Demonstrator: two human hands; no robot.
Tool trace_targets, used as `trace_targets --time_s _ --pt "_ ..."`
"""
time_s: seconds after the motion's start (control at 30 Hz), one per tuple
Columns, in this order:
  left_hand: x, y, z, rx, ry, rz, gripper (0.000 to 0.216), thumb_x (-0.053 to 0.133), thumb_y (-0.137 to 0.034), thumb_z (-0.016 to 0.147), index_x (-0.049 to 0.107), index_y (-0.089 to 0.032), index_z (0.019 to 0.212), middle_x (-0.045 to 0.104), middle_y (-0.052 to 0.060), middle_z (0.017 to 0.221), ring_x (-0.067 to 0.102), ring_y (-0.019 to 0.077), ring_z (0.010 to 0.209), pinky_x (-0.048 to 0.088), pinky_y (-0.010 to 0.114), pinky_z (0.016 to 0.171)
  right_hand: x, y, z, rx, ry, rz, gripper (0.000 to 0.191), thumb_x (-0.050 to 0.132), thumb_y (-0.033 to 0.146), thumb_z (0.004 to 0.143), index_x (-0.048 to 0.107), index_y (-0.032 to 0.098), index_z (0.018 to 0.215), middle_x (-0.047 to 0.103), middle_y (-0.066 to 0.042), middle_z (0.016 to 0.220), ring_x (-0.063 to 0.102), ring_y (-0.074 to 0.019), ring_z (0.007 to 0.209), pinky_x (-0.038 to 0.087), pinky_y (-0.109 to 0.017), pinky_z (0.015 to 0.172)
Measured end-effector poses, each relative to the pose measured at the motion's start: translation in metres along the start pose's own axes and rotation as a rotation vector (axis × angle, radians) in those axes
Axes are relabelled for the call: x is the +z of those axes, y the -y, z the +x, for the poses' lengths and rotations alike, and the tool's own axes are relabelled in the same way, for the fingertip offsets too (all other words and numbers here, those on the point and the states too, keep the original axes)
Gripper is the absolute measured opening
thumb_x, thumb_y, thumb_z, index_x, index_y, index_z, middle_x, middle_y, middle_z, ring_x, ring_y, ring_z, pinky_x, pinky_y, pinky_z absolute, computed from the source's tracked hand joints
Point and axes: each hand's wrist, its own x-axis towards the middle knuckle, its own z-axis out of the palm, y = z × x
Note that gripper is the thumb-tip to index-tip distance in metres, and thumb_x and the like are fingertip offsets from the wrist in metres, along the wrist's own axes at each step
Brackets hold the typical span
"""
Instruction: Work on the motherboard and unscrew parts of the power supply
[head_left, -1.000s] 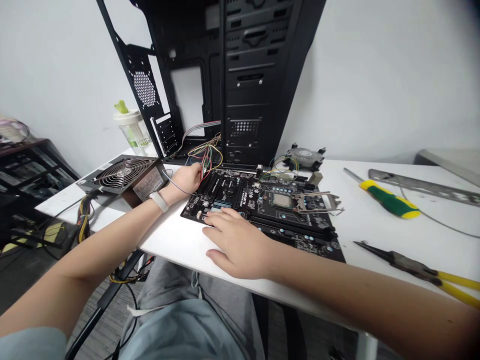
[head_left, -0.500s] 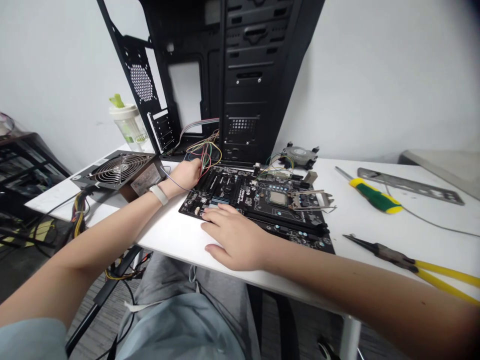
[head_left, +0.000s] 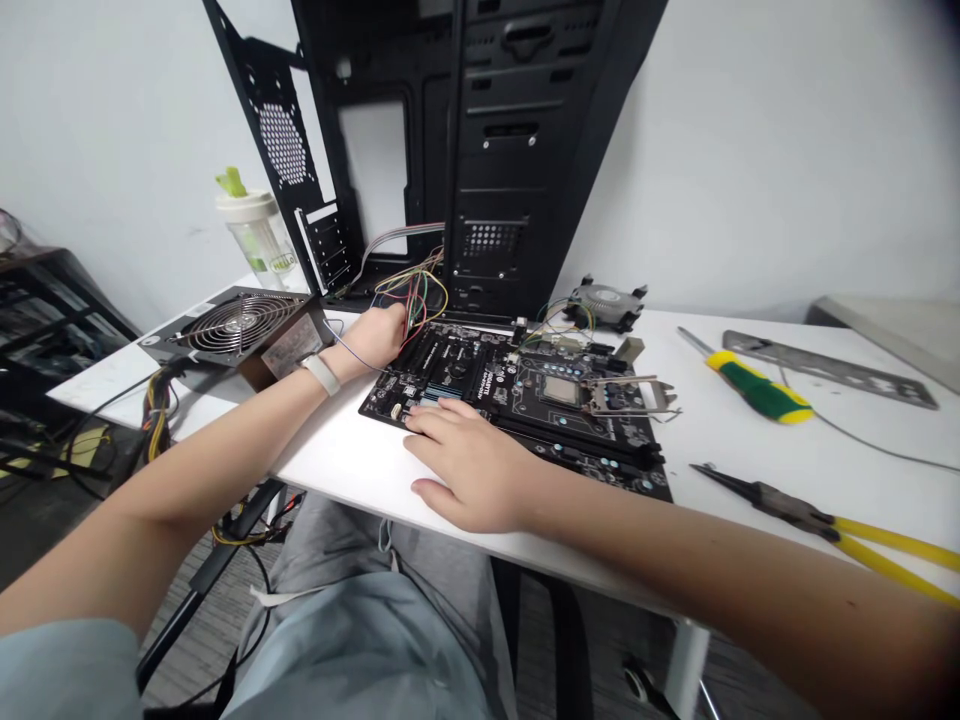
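Observation:
A black motherboard (head_left: 517, 400) lies flat on the white table, its processor socket showing with the metal bracket raised to the right. My left hand (head_left: 373, 338), with a pale band on the wrist, is closed at the board's far left edge on thin coloured wires (head_left: 421, 300) that run out of the computer case (head_left: 517, 130). Its fingertips are mostly hidden behind the hand. My right hand (head_left: 472, 460) rests palm down at the near edge of the board, fingers stretched over its lower left corner.
To the left sit a power supply (head_left: 240, 335) with a cable bundle and a lidded cup (head_left: 259, 235). Behind the board is a cooler fan (head_left: 607, 303). A screwdriver (head_left: 757, 388), a metal I/O plate (head_left: 832, 368) and yellow-handled pliers (head_left: 799, 515) lie right.
The view has shifted slightly. Both hands stay nearly where they were, the left at the wires and the right on the motherboard's near edge.

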Motion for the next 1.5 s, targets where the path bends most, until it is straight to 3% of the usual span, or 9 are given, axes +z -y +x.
trace_targets --time_s 0.77,1.13,1.5 --pt "0.008 0.005 -0.001 0.039 -0.077 -0.114 0.035 0.061 -0.043 0.094 0.063 -0.014 0.113 0.067 0.006 0.106 0.066 0.0162 0.097 0.059 0.036 0.089 0.007 -0.002 -0.004 -0.031 -0.053 0.018 0.039 0.047 0.036 0.095 0.064 0.005 0.112 0.057 -0.023 0.131 0.051 -0.0356 0.129 0.033 -0.057 0.113" --pt "0.005 0.001 0.000 -0.057 -0.112 -0.210 0.037 0.059 -0.044 0.095 0.061 -0.015 0.116 0.067 0.006 0.107 0.066 0.0162 0.097 0.058 0.037 0.089 0.006 -0.001 -0.003 -0.022 -0.046 0.038 0.040 0.050 0.035 0.094 0.065 0.003 0.114 0.057 -0.024 0.133 0.051 -0.0369 0.132 0.033 -0.059 0.116" --pt "0.011 0.020 0.002 -0.137 -0.044 -0.426 0.036 0.061 -0.045 0.094 0.064 -0.013 0.109 0.067 0.005 0.105 0.066 0.0158 0.095 0.059 0.035 0.086 0.007 -0.006 -0.008 -0.056 -0.122 0.046 0.039 0.053 0.038 0.094 0.067 0.006 0.113 0.062 -0.020 0.128 0.056 -0.0338 0.127 0.039 -0.056 0.114"
